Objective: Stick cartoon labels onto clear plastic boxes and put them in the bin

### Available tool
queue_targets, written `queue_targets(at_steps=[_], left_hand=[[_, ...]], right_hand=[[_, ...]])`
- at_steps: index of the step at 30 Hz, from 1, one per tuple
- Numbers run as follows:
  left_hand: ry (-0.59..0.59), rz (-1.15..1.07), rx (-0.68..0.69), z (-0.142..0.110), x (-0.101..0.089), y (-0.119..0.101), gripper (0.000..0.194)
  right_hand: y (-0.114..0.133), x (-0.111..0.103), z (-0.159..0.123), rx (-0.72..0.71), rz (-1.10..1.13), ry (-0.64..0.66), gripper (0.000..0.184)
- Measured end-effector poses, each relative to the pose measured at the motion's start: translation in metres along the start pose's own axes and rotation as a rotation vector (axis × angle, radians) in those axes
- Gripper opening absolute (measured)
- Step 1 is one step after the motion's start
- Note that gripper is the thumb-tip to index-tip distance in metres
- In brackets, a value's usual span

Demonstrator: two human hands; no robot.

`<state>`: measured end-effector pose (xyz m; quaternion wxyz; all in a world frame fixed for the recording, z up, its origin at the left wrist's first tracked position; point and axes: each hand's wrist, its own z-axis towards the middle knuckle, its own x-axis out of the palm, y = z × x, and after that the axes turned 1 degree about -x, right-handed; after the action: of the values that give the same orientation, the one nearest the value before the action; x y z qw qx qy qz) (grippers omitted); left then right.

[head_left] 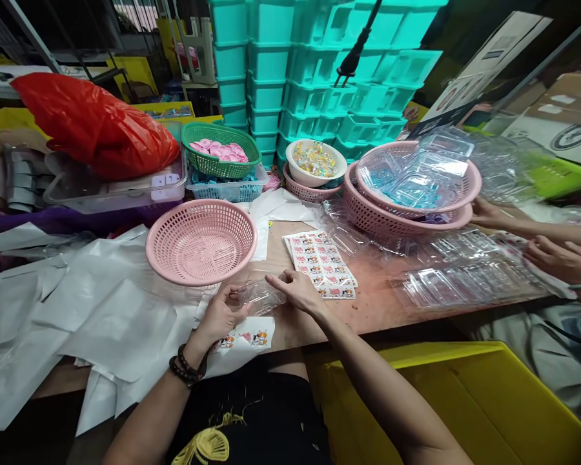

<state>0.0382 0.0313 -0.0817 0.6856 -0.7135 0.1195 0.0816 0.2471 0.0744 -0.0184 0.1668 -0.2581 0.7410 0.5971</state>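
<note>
My left hand (221, 315) and my right hand (296, 289) both grip a small clear plastic blister case (261, 297) just above the wooden table (377, 303). The left wrist wears a dark bead bracelet. Under my left hand lies a white sticker strip (252, 338) with cartoon cats. A stack of pink sticker sheets (322, 263) lies just beyond my right hand. An empty pink basket (201, 241) stands tilted behind my left hand.
White backing papers (77, 310) cover the left of the table. Pink baskets of clear cases (411, 187) stand at back right, loose cases (465, 271) before them. Another person's hands (556, 257) work at right. A yellow crate (465, 400) sits below. Teal bins (329, 71) are stacked behind.
</note>
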Motion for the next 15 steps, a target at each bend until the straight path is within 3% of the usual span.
queue_targets(at_steps=[4, 6, 10, 15], left_hand=[[0.004, -0.015, 0.018, -0.002, 0.005, 0.001, 0.036], [0.008, 0.000, 0.027, -0.006, 0.005, -0.004, 0.041], [-0.038, 0.094, 0.056, -0.013, 0.003, -0.020, 0.040], [-0.093, 0.335, 0.141, -0.022, 0.002, -0.038, 0.038]], right_hand=[[0.001, -0.002, -0.004, 0.096, 0.396, 0.178, 0.048], [0.003, -0.001, -0.005, 0.168, 0.592, 0.185, 0.045], [0.007, 0.012, -0.010, 0.240, 0.767, 0.067, 0.036], [0.005, 0.029, -0.013, 0.233, 0.837, -0.228, 0.041]])
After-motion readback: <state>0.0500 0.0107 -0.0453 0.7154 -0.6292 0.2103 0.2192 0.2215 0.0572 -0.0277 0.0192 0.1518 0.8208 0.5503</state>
